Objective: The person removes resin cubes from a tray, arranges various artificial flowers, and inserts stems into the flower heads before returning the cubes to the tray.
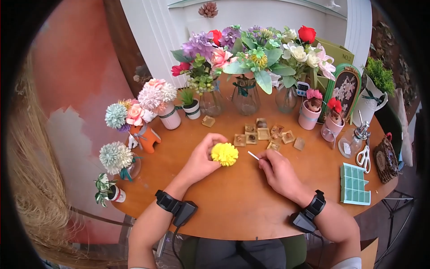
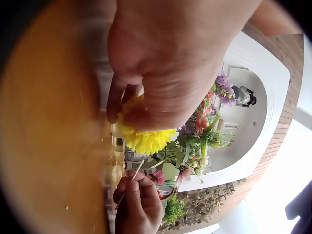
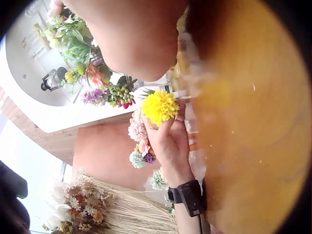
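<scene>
Between the thumb and fingers of my left hand point(image 1: 201, 159) is a yellow pompom-like flower point(image 1: 225, 154), its ruffled petals turned toward the right. My right hand point(image 1: 281, 175) pinches a thin white stick point(image 1: 253, 155), whose free end points at the flower with a gap between them. In the left wrist view the stick point(image 2: 138, 169) slants up out of the right fingers, just below the flower point(image 2: 146, 140). Past both hands lie several small amber resin blocks point(image 1: 263, 133) on the wooden table point(image 1: 224, 201).
Glass vases point(image 1: 246, 101) of artificial flowers line the back. Small pots and pompom flowers point(image 1: 115, 154) stand along the left. Two pink pots point(image 1: 310, 115), a glass spray bottle point(image 1: 351, 142), white scissors point(image 1: 364, 158) and a mint-green compartment tray point(image 1: 354, 184) sit at the right.
</scene>
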### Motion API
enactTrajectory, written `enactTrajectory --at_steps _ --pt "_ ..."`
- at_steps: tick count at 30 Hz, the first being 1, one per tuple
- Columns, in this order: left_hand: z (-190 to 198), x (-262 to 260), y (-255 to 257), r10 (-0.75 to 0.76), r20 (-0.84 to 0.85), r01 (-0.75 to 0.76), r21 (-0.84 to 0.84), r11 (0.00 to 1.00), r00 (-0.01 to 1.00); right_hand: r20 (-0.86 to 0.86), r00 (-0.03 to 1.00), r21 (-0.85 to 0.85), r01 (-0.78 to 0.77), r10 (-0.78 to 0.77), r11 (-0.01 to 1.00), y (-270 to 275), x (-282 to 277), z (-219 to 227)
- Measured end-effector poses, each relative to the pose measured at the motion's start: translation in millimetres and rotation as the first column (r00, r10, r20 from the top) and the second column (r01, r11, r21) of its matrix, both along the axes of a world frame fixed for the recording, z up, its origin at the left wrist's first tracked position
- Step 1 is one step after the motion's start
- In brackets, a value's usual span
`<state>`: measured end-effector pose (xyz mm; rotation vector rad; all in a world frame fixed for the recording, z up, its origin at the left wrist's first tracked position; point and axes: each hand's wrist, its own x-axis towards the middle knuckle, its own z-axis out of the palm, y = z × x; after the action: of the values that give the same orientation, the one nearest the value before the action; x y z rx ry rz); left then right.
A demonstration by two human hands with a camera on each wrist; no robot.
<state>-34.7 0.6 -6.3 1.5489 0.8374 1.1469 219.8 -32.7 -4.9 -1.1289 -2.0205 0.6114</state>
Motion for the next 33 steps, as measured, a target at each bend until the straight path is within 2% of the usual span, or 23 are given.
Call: enactTrajectory --at_steps 1,2,3,4,6,7,11,13,14,17,18,20,22,23,24,25,27,31,33 --pt "-2.6 0.5 -1.2 0.014 -0.168 -0.006 0.044 0.999 0.986 0.006 1.0 -0.003 0.004 -0.004 1.0 -0.6 -0.9 2.5" --pt "-3.0 0.6 -2.5 0.035 -0.332 -0.006 0.089 0.996 0.943 -0.06 0.997 -0.074 0.037 -0.041 0.997 -1.2 -2.2 4.7" --pt "1.2 -1.8 -3.5 0.012 -0.471 0.098 0.209 0.973 0.882 -0.125 0.989 -0.145 0.064 -0.083 0.987 -1.7 -2.9 5.3" --pt "4.2 0.5 -7.4 0.011 -0.468 0.098 0.207 0.973 0.884 -0.121 0.989 -0.147 0.066 -0.084 0.987 -1.7 -2.8 4.4" --pt "9.4 7.0 -15.7 0.091 -0.571 0.173 0.39 0.905 0.816 -0.154 0.985 -0.11 0.066 -0.082 0.992 -0.7 -2.6 2.7" --pt "11.5 8.5 -18.4 0.071 -0.611 0.214 0.38 0.9 0.788 -0.152 0.985 -0.112 0.065 -0.082 0.992 -1.0 -2.9 3.0" --pt "21.6 16.5 -30.6 -0.006 -0.632 0.274 0.329 0.904 0.775 -0.106 0.989 -0.027 0.097 -0.1 0.995 -3.1 -1.1 7.1" --pt "25.6 19.3 -34.8 -0.046 -0.505 0.258 0.36 0.897 0.862 -0.102 0.988 0.001 0.116 -0.115 0.993 -3.5 -0.7 9.1" --pt "23.5 19.7 -33.6 -0.051 -0.505 0.263 0.357 0.896 0.861 -0.127 0.986 0.041 0.116 -0.11 0.992 -3.7 -1.2 9.7" --pt "14.0 22.9 -27.0 0.116 -0.443 0.099 0.433 0.896 0.889 -0.175 0.982 0.099 0.091 -0.073 0.991 -4.6 -3.2 13.4" --pt "12.8 23.4 -27.0 0.113 -0.445 0.102 0.432 0.896 0.889 -0.195 0.98 0.116 0.059 -0.036 0.992 -5.4 -3.5 13.8" --pt "11.5 23.0 -27.3 0.011 -0.53 0.208 0.352 0.913 0.848 -0.225 0.974 0.097 0.034 -0.012 0.995 -7.1 -3.6 11.5" --pt "5.6 21.1 -27.0 -0.046 -0.524 0.237 0.304 0.923 0.85 -0.256 0.967 0.082 0.01 0.012 0.997 -9.2 -4.4 10.1" --pt "3.8 21.1 -27.0 -0.104 -0.513 0.267 0.254 0.93 0.852 -0.353 0.935 0.035 -0.03 0.041 0.999 -11.2 -5.1 9.2" --pt "4.9 21.7 -27.1 -0.107 -0.514 0.269 0.253 0.929 0.851 -0.446 0.893 -0.008 -0.076 0.064 0.997 -13.0 -5.3 8.5" --pt "7.4 22.1 -27.8 -0.11 -0.542 0.3 0.276 0.913 0.833 -0.447 0.893 -0.01 -0.075 0.062 0.997 -14.9 -5.2 8.6" --pt "8.5 20.7 -27.4 -0.109 -0.57 0.326 0.294 0.898 0.814 -0.569 0.81 -0.08 -0.227 0.143 0.971 -18.5 -6.0 9.5" --pt "6.2 17.8 -23.7 -0.13 -0.596 0.359 0.284 0.889 0.792 -0.573 0.793 -0.064 -0.297 0.209 0.953 -24.0 -8.7 7.3" --pt "6.3 17.7 -23.8 -0.14 -0.606 0.362 0.26 0.895 0.783 -0.481 0.85 -0.062 -0.279 0.216 0.958 -26.4 -8.7 8.8"
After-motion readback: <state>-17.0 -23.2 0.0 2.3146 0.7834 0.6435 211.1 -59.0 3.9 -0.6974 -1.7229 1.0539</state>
